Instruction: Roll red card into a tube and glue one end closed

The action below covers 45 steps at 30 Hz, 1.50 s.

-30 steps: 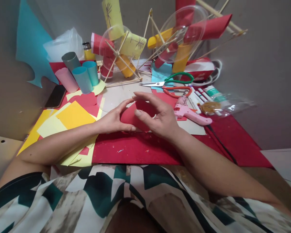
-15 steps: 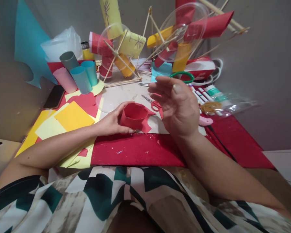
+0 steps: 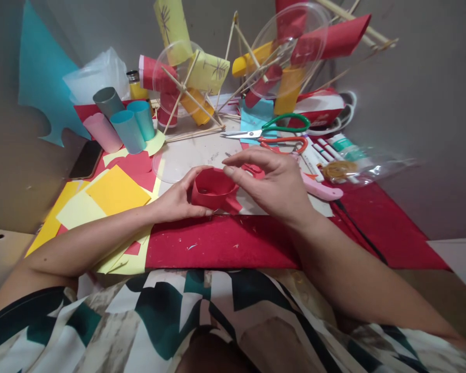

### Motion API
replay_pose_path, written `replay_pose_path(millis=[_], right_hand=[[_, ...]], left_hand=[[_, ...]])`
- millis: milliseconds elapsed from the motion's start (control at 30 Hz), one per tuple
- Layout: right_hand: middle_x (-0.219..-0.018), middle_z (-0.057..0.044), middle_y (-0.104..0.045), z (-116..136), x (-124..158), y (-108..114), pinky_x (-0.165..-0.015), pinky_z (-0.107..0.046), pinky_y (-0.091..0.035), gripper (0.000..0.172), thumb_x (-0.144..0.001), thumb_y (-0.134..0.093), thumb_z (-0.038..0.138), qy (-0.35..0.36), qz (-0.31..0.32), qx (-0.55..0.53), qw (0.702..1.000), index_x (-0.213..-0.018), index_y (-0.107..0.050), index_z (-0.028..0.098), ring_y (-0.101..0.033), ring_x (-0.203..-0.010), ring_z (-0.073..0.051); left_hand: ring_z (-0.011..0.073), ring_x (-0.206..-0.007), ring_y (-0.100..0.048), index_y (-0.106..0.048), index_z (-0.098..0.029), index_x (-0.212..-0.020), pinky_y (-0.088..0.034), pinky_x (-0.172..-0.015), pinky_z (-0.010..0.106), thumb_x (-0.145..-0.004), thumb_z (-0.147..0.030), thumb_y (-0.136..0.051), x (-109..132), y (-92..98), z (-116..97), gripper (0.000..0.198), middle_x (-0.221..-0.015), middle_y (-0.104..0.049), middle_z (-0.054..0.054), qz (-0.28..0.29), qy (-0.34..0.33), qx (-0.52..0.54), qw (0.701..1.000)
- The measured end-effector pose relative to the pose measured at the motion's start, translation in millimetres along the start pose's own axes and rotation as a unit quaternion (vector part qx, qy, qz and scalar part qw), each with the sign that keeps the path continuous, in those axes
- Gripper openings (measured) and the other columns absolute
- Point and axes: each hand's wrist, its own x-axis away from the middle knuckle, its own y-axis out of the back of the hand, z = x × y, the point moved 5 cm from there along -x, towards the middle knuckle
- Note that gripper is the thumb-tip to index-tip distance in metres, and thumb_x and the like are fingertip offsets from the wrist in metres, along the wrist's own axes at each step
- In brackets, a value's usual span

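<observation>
My left hand (image 3: 178, 196) is curled around the left side of a red paper tube (image 3: 212, 196), its thumb low at the front. The tube stands open at the top, with a cut flap jutting from its lower right. At the tube's far right rim, my right hand (image 3: 274, 184) brings thumb and forefinger together in a pinch. Small red-handled scissors (image 3: 255, 169) lie partly hidden behind that hand. Larger scissors with green and orange handles (image 3: 264, 132) rest farther back. A pink glue gun (image 3: 322, 188) lies right of my right hand.
Yellow paper sheets (image 3: 118, 191) cover the left. Behind them stand blue paper tubes (image 3: 128, 132), a pink tube (image 3: 102, 133) and a phone (image 3: 86, 159). Stick frames with paper-bladed wheels (image 3: 184, 85) rise at the back. Markers (image 3: 326, 150) and a plastic bag (image 3: 373, 168) lie right.
My right hand has moved down and left from above the table to the red paper tube's rim, its fingers closing. It uncovers the larger scissors. My left hand keeps its hold.
</observation>
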Motion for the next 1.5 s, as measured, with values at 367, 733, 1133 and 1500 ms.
replay_pose_path(millis=[367, 733, 1133, 1500], right_hand=[[-0.080, -0.003, -0.076, 4.9, 2.8, -0.9, -0.073, -0.033, -0.056, 0.008, -0.084, -0.070, 0.020, 0.050, 0.061, 0.066, 0.995, -0.081, -0.076, 0.021, -0.069, -0.077, -0.018], [-0.075, -0.002, -0.072, 18.8, 8.5, 3.4, -0.066, -0.029, -0.051, 0.014, -0.085, -0.065, 0.014, 0.104, 0.058, 0.072, 0.990, -0.076, -0.072, 0.021, -0.066, -0.070, -0.016], [-0.073, -0.001, -0.071, 25.7, 10.7, 3.5, -0.062, -0.031, -0.052, 0.014, -0.087, -0.067, 0.016, 0.141, 0.056, 0.086, 0.985, -0.076, -0.071, 0.024, -0.067, -0.069, -0.017], [-0.078, -0.006, -0.073, 29.2, 17.2, -7.9, -0.066, -0.032, -0.051, 0.016, -0.093, -0.061, 0.021, 0.174, 0.095, 0.121, 0.973, -0.083, -0.074, 0.019, -0.067, -0.074, -0.018]], left_hand=[[0.0310, -0.127, -0.059, -0.046, -0.026, -0.139, -0.051, -0.108, 0.049, -0.077, -0.033, -0.078, 1.9, -9.8, -12.1, 0.070, -0.140, -0.057, 0.012, 0.006, -0.052, -0.019, 0.998], [0.0356, -0.145, -0.044, -0.032, -0.034, -0.153, -0.044, -0.117, 0.050, -0.071, -0.037, -0.087, 10.0, -3.6, -32.9, 0.099, -0.157, -0.043, 0.011, 0.065, -0.003, -0.028, 0.997], [0.0198, -0.106, -0.070, -0.069, -0.021, -0.112, -0.056, -0.098, 0.035, -0.085, -0.040, -0.077, 6.9, 31.7, -61.9, 0.034, -0.113, -0.073, 0.007, -0.106, -0.020, 0.028, 0.994], [0.0142, -0.078, -0.068, -0.069, -0.017, -0.089, -0.050, -0.072, 0.025, -0.087, -0.024, -0.065, 1.9, 16.3, -93.2, 0.008, -0.084, -0.074, 0.001, -0.054, -0.087, -0.289, 0.952]])
